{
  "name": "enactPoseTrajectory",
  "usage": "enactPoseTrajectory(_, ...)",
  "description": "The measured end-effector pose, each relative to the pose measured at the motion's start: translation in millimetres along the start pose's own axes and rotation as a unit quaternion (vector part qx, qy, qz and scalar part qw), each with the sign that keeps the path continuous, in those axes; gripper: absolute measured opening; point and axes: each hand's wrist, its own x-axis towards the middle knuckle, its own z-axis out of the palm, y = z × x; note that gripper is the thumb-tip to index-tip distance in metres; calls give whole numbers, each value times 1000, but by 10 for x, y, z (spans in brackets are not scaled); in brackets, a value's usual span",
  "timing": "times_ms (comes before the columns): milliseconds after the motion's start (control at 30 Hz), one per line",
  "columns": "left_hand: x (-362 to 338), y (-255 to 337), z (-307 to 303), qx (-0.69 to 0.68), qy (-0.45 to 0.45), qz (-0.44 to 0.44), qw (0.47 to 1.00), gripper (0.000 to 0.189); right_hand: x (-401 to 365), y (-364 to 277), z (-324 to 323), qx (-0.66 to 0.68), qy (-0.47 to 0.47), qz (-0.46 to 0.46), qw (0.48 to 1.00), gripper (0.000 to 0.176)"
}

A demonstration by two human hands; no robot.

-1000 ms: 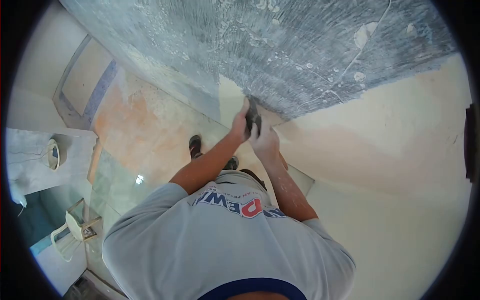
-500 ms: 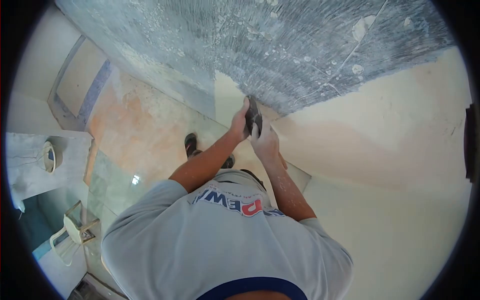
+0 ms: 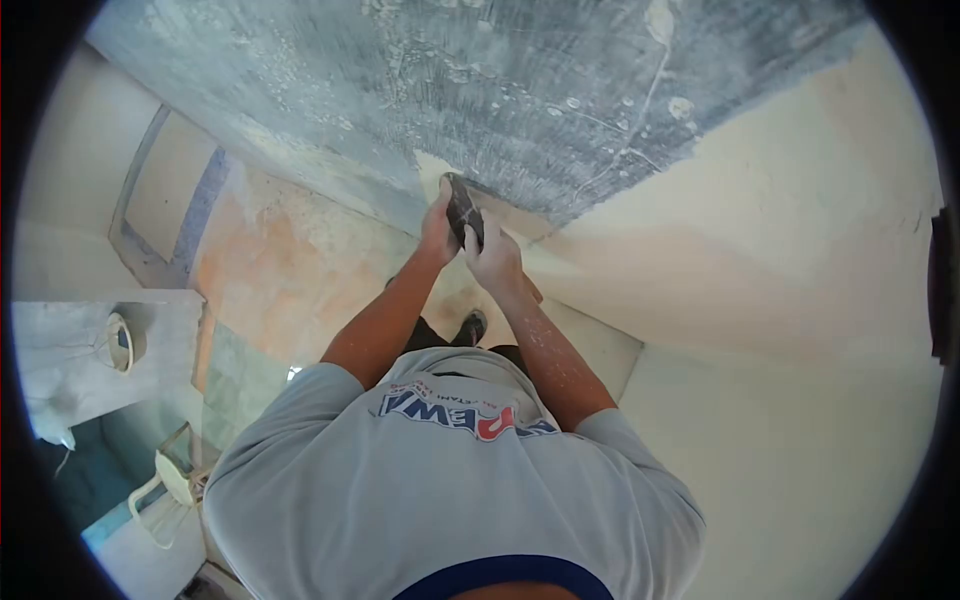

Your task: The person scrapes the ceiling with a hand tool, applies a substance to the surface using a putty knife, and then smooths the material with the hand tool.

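Note:
A dark, flat sanding block [image 3: 463, 212] smeared with pale dust is held between both my hands, close to the wall. My left hand [image 3: 437, 230] grips its left side, thumb along the edge. On the block's lower right, my right hand [image 3: 496, 262] is closed around it, its fingers whitened with dust. Just beyond the block stands the grey, streaky wall [image 3: 540, 90], marked with pale patches and a crack-like line. Its lower edge meets a cream-coloured area near my hands.
A cream wall [image 3: 780, 230] rises on the right. The floor [image 3: 265, 255] has orange and green stains. At the left are a pale chair [image 3: 175, 478] and a white bucket [image 3: 120, 343]. My shoe [image 3: 474, 325] shows below my arms.
My hands and the sanding block have shifted left and slightly up in the view, still gripping. The wall has also shifted left and up as the camera turned. My feet show differently.

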Motion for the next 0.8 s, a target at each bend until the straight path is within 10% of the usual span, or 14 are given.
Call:
enactPoseTrajectory(233,-565,-226,-93,129,123,-43,983,39,-493,38,-307,109,-73,166,977,36)
enactPoseTrajectory(567,-620,172,245,358,104,-7,928,30,-450,-219,-28,380,71,302,872,22)
enactPoseTrajectory(800,-457,597,14,491,-20,-7,871,33,-331,-338,590,293,168,361,869,32)
